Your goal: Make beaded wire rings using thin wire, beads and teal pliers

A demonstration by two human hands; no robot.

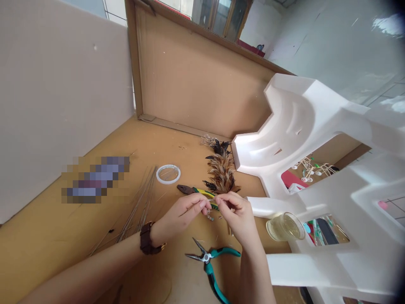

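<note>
My left hand [186,212], with a dark watch on its wrist, pinches one end of a thin pale wire [211,200]. The fingers of my right hand [234,207] are closed on the other end, close beside it. Small clear beads [210,215] hang just below my left fingertips. Behind the hands lie yellow-green pliers [187,189], their handles partly hidden by my fingers. A bundle of brown and black feathers [220,169] rests beyond them. Teal-handled long-nose pliers [206,256] lie with jaws apart, nearer to me.
Loose thin wires [139,202] lie left of the hands, near a white ring-shaped roll [168,174]. A white molded foam piece [253,156] stands at the right, beside a clear cup [284,226] of yellowish liquid. A cardboard wall [202,80] closes the back.
</note>
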